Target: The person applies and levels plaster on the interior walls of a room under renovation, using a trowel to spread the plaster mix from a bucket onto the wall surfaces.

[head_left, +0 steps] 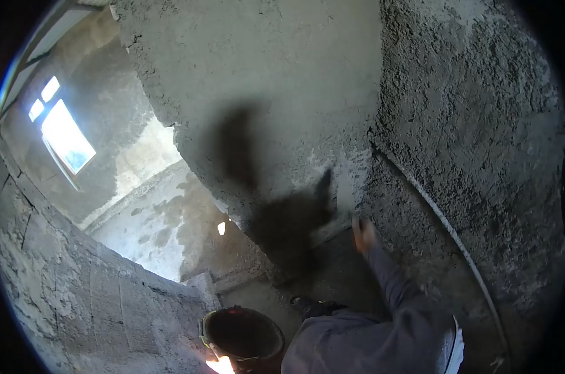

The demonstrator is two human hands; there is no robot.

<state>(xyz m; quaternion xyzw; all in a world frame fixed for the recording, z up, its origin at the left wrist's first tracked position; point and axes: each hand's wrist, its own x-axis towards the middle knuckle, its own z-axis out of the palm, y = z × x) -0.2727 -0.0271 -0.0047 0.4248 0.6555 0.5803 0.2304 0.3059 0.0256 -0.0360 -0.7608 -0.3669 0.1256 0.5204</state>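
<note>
Holding what looks like a trowel (356,222) against the wall (295,68), right hand (366,238) fingers closed round it, likely for steady pressure; bucket (244,333) beside the body, probably for reach; left fingers indiscernible in glare.

dim floor (251,298), dark bucket (242,335) apparently on it

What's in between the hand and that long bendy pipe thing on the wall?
Just rough gray wall. The head camera view shows nothing else between the right hand and the pipe.
</note>
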